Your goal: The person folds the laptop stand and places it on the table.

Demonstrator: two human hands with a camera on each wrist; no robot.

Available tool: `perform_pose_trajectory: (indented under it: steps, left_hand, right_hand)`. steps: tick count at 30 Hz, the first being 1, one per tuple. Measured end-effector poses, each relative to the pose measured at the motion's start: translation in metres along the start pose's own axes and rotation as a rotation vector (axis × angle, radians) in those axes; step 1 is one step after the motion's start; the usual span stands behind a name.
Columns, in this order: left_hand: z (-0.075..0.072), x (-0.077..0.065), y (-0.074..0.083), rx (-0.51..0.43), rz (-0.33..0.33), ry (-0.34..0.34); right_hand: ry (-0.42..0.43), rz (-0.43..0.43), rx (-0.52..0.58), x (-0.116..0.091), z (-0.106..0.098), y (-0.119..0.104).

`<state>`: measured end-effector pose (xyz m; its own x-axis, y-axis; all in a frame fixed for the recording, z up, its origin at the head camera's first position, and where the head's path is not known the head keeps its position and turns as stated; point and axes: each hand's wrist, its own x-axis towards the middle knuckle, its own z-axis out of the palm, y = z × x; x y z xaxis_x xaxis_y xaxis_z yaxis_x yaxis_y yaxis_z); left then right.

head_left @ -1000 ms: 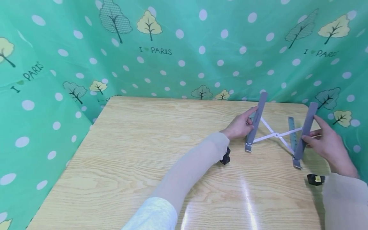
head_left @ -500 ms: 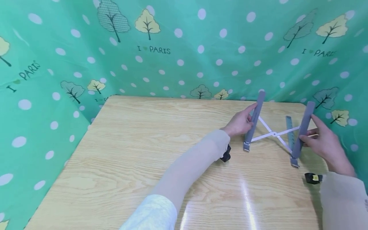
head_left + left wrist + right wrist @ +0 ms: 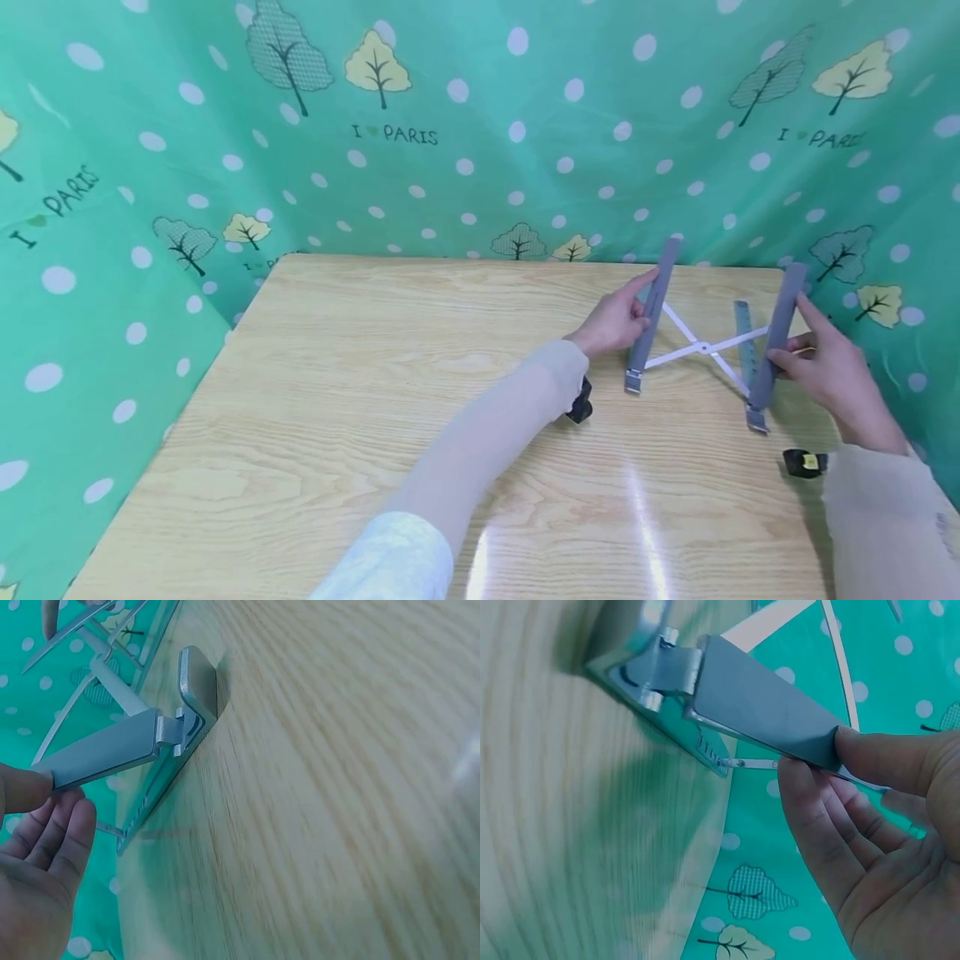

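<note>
A grey folding laptop stand (image 3: 703,347) stands unfolded at the right of the table, its two raised arms joined by a light X-shaped brace. My left hand (image 3: 611,323) pinches the left arm between thumb and fingers, the index finger stretched along it. On the other side my right hand (image 3: 828,367) grips the right arm (image 3: 772,705) the same way. Both wrist views show the hinged front ends, with an upturned lip (image 3: 199,682) close to the wood. Slotted base bars (image 3: 745,337) lie beneath the arms; the left one is mostly hidden.
The wood-grain table (image 3: 337,400) reaches back to a green dotted curtain (image 3: 480,142) with tree prints. More of that curtain hangs along the left and right sides. Black wrist devices (image 3: 804,463) sit at both sleeves.
The stand and both hands sit slightly further left in the head view, along with the whole background. Both hands keep the same hold on the arms.
</note>
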<state>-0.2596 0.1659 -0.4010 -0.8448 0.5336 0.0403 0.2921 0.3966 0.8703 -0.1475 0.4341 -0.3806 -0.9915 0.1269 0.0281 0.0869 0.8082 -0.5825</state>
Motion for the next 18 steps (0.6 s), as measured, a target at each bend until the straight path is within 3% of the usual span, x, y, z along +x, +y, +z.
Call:
perform_pose_trajectory:
  steps: [10, 18]
  left_hand:
    - [-0.021, -0.007, -0.008, -0.004, 0.039, 0.014]
    - [-0.031, -0.018, -0.017, -0.023, 0.01, 0.034]
  right_hand:
    - [-0.003, -0.03, 0.023, 0.004, 0.01, -0.019]
    - [-0.029, -0.005, 0.079, 0.003, 0.023, -0.029]
